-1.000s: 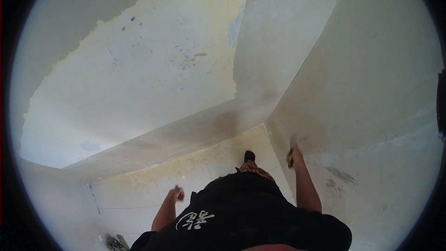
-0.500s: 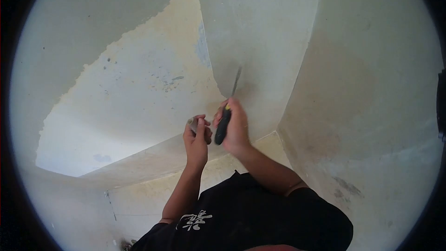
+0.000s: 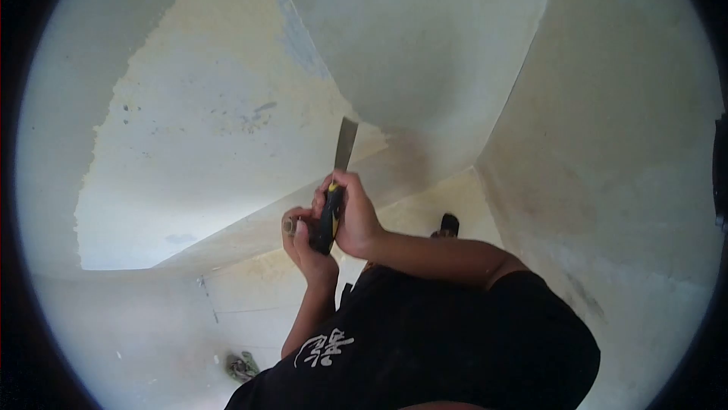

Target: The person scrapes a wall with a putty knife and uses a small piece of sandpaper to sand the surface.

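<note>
In my right hand (image 3: 358, 216) is a putty knife with a black and yellow handle (image 3: 331, 216); my fingers are wrapped round the grip. Its flat metal blade (image 3: 346, 143) points up, overlapping the wall's pale bare patch (image 3: 220, 99) in this view. Beside it, my left hand (image 3: 312, 258) is closed round a small cylindrical piece with a round, tan, hollow-looking end (image 3: 289, 226). The rest of that piece is mostly hidden by my fingers. Both hands are close together, with the left fingers right at the lower end of the handle.
Grey-green wall surface (image 3: 387, 38) borders the bare patch along a ragged edge. Another wall (image 3: 607, 129) meets it at a corner on the right. Below are a dark shoe (image 3: 450, 223) and a greenish crumpled thing (image 3: 243, 366) on the pale floor.
My right hand and the putty knife have come down and left, away from the upper wall, to meet my left hand. The blade's flat face now shows. The view has turned.
</note>
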A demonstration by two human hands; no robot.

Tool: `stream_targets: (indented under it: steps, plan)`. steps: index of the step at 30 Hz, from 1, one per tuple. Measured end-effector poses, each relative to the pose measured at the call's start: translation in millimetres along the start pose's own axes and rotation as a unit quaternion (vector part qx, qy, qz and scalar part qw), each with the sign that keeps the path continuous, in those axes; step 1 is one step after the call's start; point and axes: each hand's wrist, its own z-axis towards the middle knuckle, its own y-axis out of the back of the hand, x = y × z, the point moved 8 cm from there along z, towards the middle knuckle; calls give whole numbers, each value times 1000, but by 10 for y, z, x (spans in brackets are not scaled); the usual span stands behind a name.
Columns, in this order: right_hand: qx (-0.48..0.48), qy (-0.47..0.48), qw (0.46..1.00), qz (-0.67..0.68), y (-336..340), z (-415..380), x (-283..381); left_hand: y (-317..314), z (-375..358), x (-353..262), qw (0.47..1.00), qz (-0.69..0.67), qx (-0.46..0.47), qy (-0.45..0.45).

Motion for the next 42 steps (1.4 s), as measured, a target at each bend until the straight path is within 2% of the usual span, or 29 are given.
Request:
stream_targets:
  steps: [4,6,10,13,14,17,18,21,22,25,31,32,35,38,41,42]
  plan:
    - [-11,-51,997,49,-89,52,-15,-57,144,-30,996,-60,56,-13]
    - [-9,-44,998,46,-95,20,-12,-13,160,-59,997,-11,59,-39]
    - [-45,16,998,48,102,138,24,-119,285,79,993,-27,89,-70]
    - [-51,62,994,78,142,231,182,-295,428,244,985,-133,111,-10]
    - [-24,59,995,83,76,230,199,-319,437,123,990,-83,103,-42]
    - [-13,44,995,87,125,219,55,-193,401,230,986,-98,126,-57]
    - [-47,36,996,71,223,230,-33,-127,364,321,985,-95,131,-66]
    - [-149,5,980,133,724,382,-290,-132,381,631,979,-58,193,-29]
    - [-161,25,980,116,767,400,-240,-139,405,709,983,20,184,-22]
    - [-167,53,980,90,819,414,-169,-231,401,676,979,28,193,-53]
    - [-206,99,973,-20,1022,462,-91,-240,451,981,976,11,207,-69]
    - [-206,99,974,-8,1009,476,-77,-298,463,963,971,-4,223,-87]
    - [-199,91,976,15,1033,417,-115,-316,381,980,968,-37,239,-64]
    - [-181,95,979,18,1080,471,-215,-213,382,1045,960,-2,264,-90]
    - [-177,121,976,25,1075,496,-97,-293,491,1093,969,17,247,-17]
    - [-184,129,974,35,1055,474,-24,-305,494,1083,967,22,253,-28]
